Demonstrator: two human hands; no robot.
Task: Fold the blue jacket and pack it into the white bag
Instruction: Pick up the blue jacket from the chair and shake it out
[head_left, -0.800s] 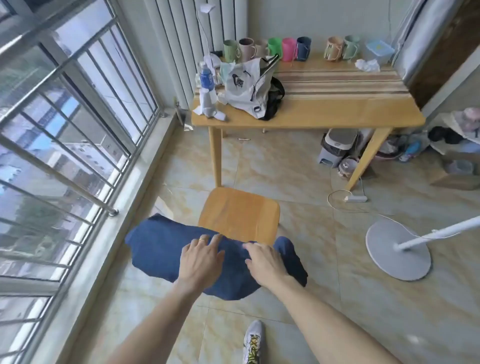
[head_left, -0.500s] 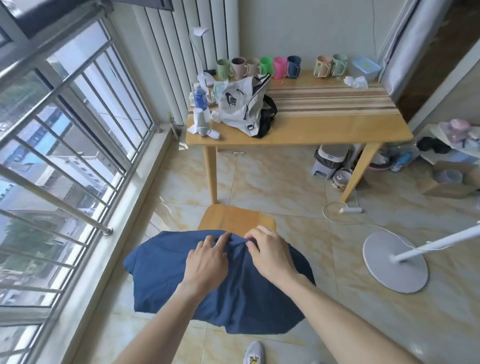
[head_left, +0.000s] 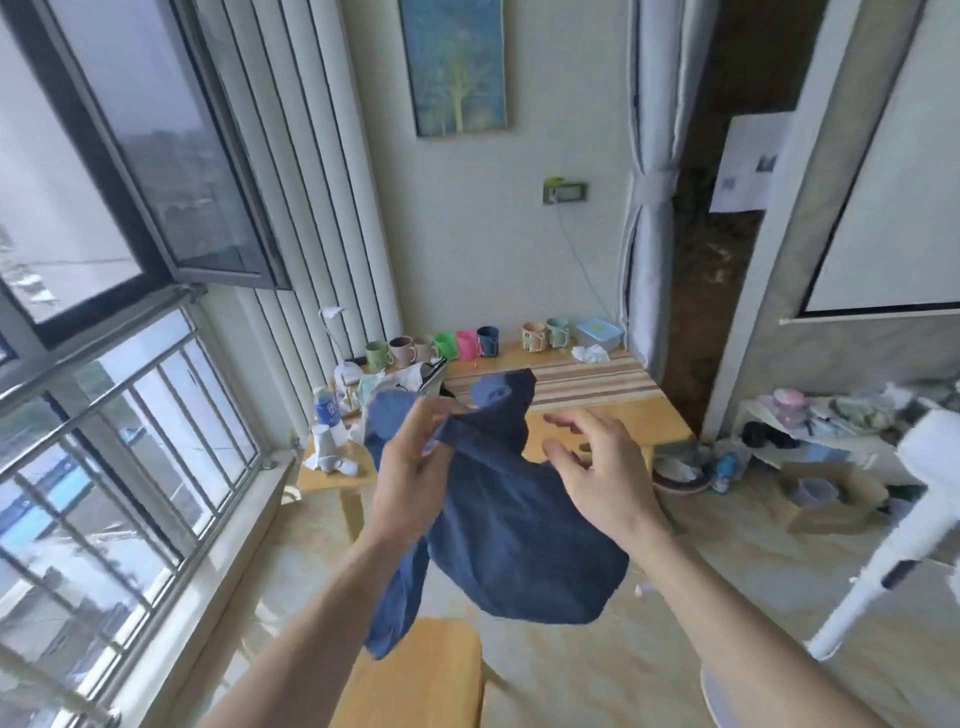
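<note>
Nearest, at the bottom edge, a light wooden stool seat (head_left: 415, 675) is seen on the tiled floor. Above it, the crumpled dark blue fabric jacket (head_left: 514, 540) is held up in mid-air, clear of the stool, one end dangling low. The left hand (head_left: 415, 467) is clamped on a bunched fold near the jacket's top edge. The right hand (head_left: 597, 473) is spread wide, fingers apart, poised just beside the cloth; contact cannot be told. Farther back, a pale wooden worktop (head_left: 597, 410) is seen, and the white fabric bag (head_left: 405, 379) sits on its left part, mostly hidden behind the jacket. Along the far edge a row of coloured mugs (head_left: 447, 345) is lined up by the wall.
</note>
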